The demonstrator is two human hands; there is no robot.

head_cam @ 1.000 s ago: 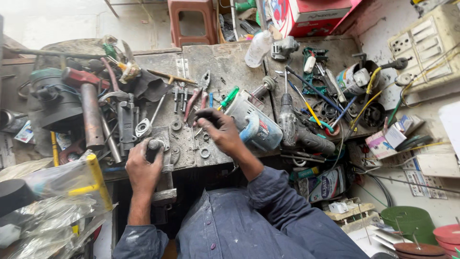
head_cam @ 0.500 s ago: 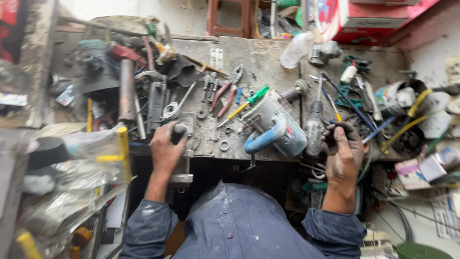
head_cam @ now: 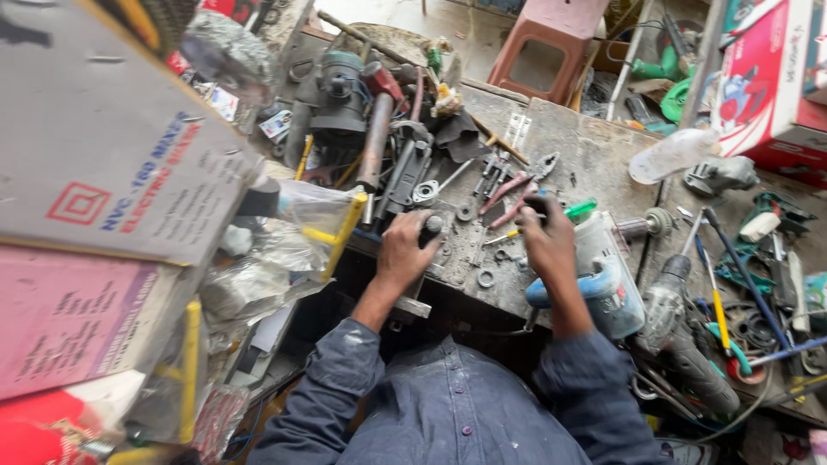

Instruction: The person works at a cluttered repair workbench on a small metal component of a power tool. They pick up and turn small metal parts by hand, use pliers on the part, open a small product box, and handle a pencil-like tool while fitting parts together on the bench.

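Left hand fingers clamped on the vise handle; right hand, just beside the blue grinder, pinches something small and dark. The grinder looks heavy, rigid; best gripped by its loop handle.

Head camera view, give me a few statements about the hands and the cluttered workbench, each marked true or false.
1. The left hand grips a dark knob-like handle at the grey metal workbench edge. True.
2. The right hand rests in the person's lap. False: it is on the bench by the blue-and-grey power tool.
3. A red plastic stool stands beyond the bench. True.
4. The clear plastic bottle stands upright. False: it lies on its side.
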